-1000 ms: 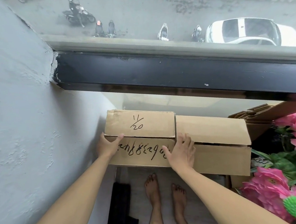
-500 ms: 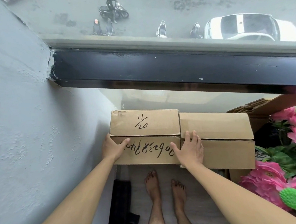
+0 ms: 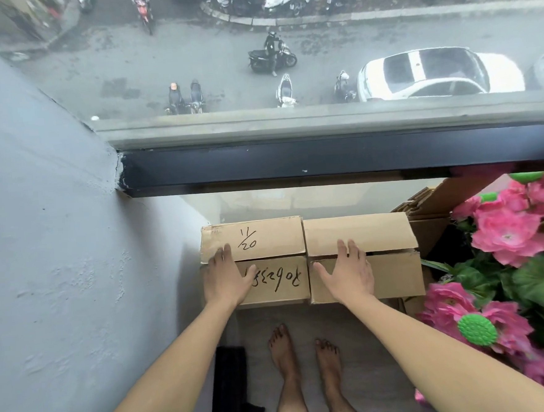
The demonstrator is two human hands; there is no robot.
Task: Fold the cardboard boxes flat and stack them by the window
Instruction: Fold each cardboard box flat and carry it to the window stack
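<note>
Left hand [image 3: 226, 281] and right hand [image 3: 349, 271] both spread flat, palms pressing on flattened cardboard box [image 3: 310, 261] lying on floor below window [image 3: 286, 60], "11/20" handwritten on top flap, lower scrawl upside down and part-covered, pink flowers [image 3: 508, 237] cut off right

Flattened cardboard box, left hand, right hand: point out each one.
flattened cardboard box [image 3: 382, 232], head view, bare upper right flap.
left hand [image 3: 226, 281], head view, back of hand.
right hand [image 3: 349, 272], head view, back of hand.
</note>
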